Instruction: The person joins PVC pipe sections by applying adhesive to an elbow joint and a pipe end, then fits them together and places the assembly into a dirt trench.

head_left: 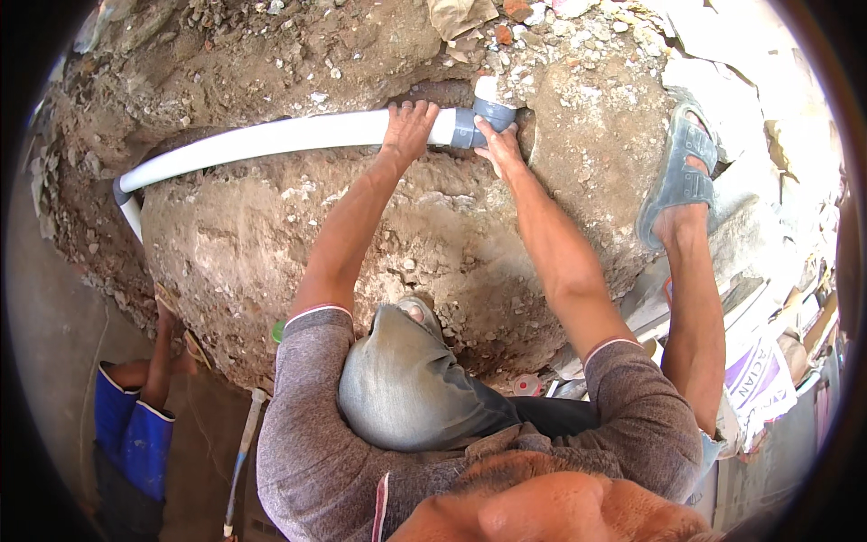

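Note:
A long white plastic pipe (271,137) lies in a trench dug in the soil, and it looks bowed toward its left end. My left hand (411,128) is closed over the pipe near its right end, fingers across the top. At that end sits a grey elbow fitting (493,114), from which a short white pipe piece (488,88) points away from me. My right hand (502,149) is closed against the near side of the elbow; part of its grip is hidden behind the fitting. Another grey fitting (120,191) joins the pipe's left end to a white pipe section (132,217) angling downward.
Soil and small stones (361,41) border the trench. My sandalled foot (682,172) stands right of the elbow. Another person in blue shorts (135,434) is at the lower left, near a long-handled tool (244,452). Rubble and a printed white-purple sack (757,384) lie at right.

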Tool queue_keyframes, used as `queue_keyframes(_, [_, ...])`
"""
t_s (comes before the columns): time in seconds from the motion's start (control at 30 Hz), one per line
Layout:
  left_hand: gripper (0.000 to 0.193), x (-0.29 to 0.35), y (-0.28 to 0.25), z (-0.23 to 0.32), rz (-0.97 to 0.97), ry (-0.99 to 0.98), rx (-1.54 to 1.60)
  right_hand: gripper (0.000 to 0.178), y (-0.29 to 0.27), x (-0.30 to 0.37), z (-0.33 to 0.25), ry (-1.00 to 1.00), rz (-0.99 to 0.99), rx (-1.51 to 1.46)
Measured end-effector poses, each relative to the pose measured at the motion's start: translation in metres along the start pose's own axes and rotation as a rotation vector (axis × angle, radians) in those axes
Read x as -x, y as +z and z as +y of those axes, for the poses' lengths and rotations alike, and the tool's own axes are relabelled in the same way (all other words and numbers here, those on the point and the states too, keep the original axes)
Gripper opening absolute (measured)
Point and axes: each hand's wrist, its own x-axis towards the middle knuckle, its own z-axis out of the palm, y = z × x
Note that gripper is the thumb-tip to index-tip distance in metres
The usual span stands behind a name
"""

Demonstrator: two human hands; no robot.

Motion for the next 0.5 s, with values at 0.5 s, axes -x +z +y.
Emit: queue_keyframes(0.5, [0.069,0.068,0.001,-0.003,0.175,-0.026,0.348,0.058,-0.018,0.116,-0.029,-0.322,-0.085,1.175])
